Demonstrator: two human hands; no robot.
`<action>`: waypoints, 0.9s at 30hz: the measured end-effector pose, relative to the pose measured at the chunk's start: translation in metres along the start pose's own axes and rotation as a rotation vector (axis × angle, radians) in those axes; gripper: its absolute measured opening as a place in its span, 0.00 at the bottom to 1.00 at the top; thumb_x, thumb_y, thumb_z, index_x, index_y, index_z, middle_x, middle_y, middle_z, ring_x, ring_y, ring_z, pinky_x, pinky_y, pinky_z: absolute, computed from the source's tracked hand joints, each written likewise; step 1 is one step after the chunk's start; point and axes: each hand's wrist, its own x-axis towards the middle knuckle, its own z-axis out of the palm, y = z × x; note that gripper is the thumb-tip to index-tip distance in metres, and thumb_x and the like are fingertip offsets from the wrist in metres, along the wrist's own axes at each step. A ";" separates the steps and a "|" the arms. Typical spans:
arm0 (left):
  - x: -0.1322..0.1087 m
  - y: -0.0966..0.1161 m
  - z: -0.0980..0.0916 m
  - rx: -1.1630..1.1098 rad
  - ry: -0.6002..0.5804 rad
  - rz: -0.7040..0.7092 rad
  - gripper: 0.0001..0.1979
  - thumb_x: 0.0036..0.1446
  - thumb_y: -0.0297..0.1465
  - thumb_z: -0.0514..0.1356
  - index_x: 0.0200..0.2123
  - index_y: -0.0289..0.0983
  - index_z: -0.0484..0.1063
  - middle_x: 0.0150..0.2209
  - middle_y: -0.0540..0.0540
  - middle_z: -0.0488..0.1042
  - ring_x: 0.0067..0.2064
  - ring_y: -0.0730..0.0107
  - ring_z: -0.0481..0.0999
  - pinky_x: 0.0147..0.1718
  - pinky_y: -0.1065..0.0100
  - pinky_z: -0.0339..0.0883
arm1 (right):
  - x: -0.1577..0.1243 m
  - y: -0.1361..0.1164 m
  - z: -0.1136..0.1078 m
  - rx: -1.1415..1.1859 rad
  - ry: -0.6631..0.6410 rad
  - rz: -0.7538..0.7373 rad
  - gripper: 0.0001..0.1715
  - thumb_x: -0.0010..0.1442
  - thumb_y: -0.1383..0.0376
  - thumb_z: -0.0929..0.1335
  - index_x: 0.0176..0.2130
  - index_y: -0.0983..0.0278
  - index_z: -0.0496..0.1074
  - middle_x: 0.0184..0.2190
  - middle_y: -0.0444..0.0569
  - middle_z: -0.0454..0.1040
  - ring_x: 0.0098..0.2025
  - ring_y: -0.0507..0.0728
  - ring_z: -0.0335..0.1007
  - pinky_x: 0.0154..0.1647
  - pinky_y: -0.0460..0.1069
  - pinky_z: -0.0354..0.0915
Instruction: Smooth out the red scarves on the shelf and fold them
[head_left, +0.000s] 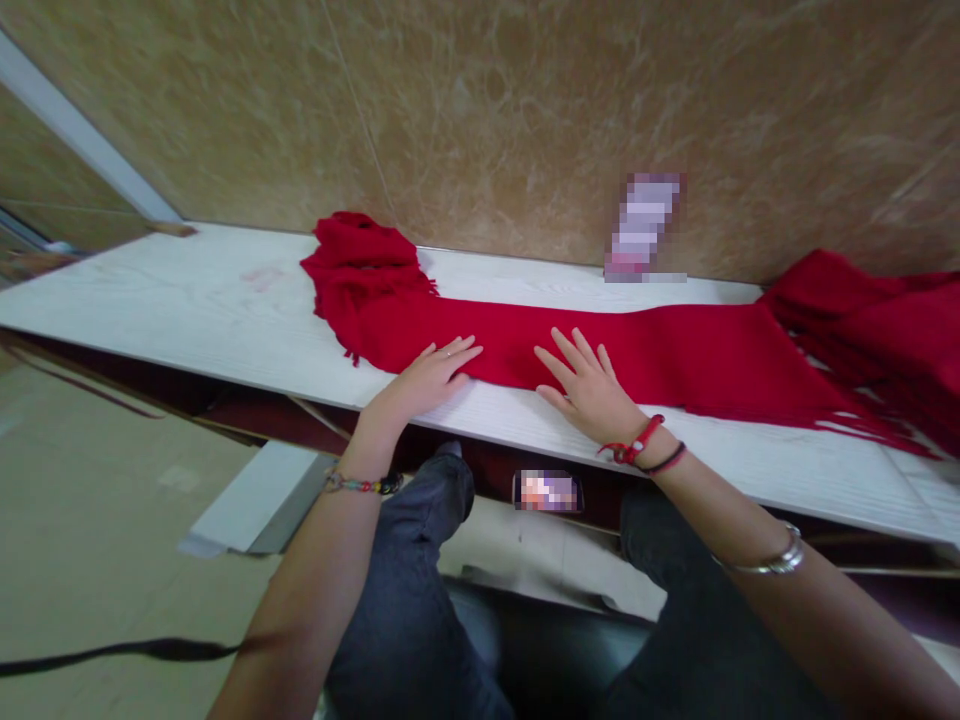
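Observation:
A long red scarf point(720, 350) with fringed ends lies stretched along a narrow white table point(255, 290). Its left part is bunched into a heap point(364, 250), while the middle is smooth and flat. My left hand point(439, 378) rests on the scarf's near edge, palm down with fingers stretched out. To the right of it, my right hand point(589, 385) lies flat with fingers spread, the fingertips on the red cloth. Neither hand grips the fabric.
More red cloth point(892, 320) is heaped at the table's right end. A blurred-out upright item point(643, 225) leans at the marbled wall point(480, 120). Under the table edge is a phone-like object point(549, 491), screen blurred. A white box point(259, 495) stands on the floor, lower left.

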 end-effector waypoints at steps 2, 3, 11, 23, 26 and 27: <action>-0.001 0.004 0.001 0.010 -0.012 -0.023 0.25 0.61 0.33 0.44 0.62 0.38 0.52 0.65 0.43 0.45 0.65 0.61 0.44 0.61 0.51 0.40 | 0.000 0.002 0.002 -0.008 -0.054 -0.008 0.30 0.64 0.55 0.55 0.62 0.62 0.55 0.65 0.55 0.48 0.65 0.66 0.40 0.60 0.66 0.46; -0.001 0.006 0.002 0.013 0.002 -0.025 0.25 0.62 0.35 0.45 0.62 0.40 0.52 0.66 0.44 0.42 0.66 0.59 0.41 0.61 0.49 0.39 | 0.000 0.002 0.002 -0.011 -0.088 -0.017 0.30 0.64 0.55 0.55 0.61 0.63 0.56 0.64 0.55 0.50 0.65 0.66 0.42 0.60 0.66 0.48; 0.003 0.021 0.003 0.004 -0.010 -0.024 0.23 0.64 0.41 0.41 0.62 0.51 0.51 0.66 0.51 0.41 0.66 0.53 0.39 0.59 0.44 0.38 | 0.006 0.009 -0.011 0.005 0.006 0.011 0.31 0.64 0.54 0.55 0.63 0.61 0.52 0.66 0.54 0.44 0.66 0.66 0.37 0.59 0.68 0.47; 0.007 0.023 0.005 0.052 0.024 -0.157 0.24 0.63 0.41 0.44 0.62 0.49 0.51 0.66 0.49 0.42 0.65 0.44 0.37 0.58 0.40 0.38 | 0.004 0.027 -0.008 0.006 0.003 0.091 0.31 0.65 0.54 0.52 0.63 0.61 0.50 0.65 0.53 0.46 0.66 0.66 0.38 0.58 0.68 0.47; 0.012 0.031 0.005 0.063 0.139 -0.143 0.23 0.64 0.40 0.43 0.61 0.47 0.53 0.66 0.47 0.41 0.65 0.45 0.36 0.58 0.40 0.37 | 0.004 0.035 -0.010 -0.001 0.071 0.132 0.31 0.65 0.54 0.52 0.63 0.62 0.50 0.65 0.55 0.46 0.66 0.67 0.38 0.58 0.68 0.49; 0.014 0.034 0.006 0.063 0.168 -0.130 0.23 0.64 0.40 0.43 0.62 0.46 0.53 0.66 0.47 0.41 0.65 0.46 0.36 0.58 0.40 0.37 | 0.003 0.036 -0.008 -0.013 0.044 0.121 0.31 0.65 0.55 0.53 0.63 0.63 0.52 0.65 0.56 0.47 0.65 0.67 0.40 0.58 0.67 0.50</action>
